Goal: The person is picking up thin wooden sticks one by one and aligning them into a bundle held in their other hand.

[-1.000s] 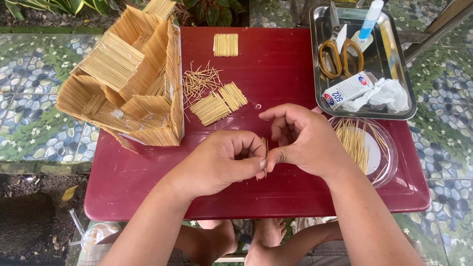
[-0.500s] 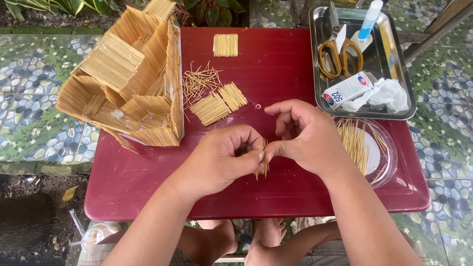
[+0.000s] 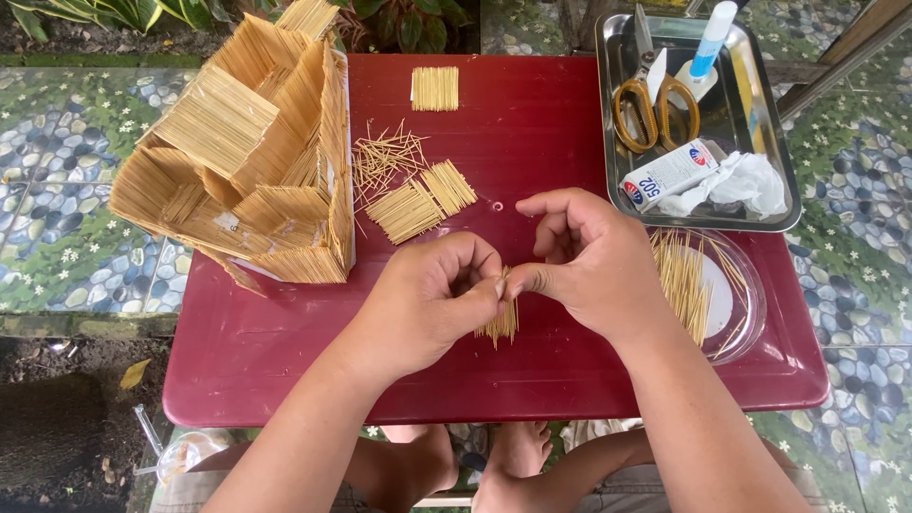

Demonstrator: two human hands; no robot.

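Both hands' fingers [image 3: 494,285] still pinch toothpick bundle [image 3: 502,321]; bundle now lower, more exposed.

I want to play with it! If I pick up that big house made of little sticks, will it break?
Probably. The stick house looks built from many thin sticks set side by side, so squeezing a wall could snap it. It likely feels light for its size. It overhangs the red table edge, so a push might tip it off.

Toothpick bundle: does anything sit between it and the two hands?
Nothing visible. The left hand and right hand both pinch the toothpick bundle directly over the red table, fingertips on the sticks. The toothpick model stands apart to the left.
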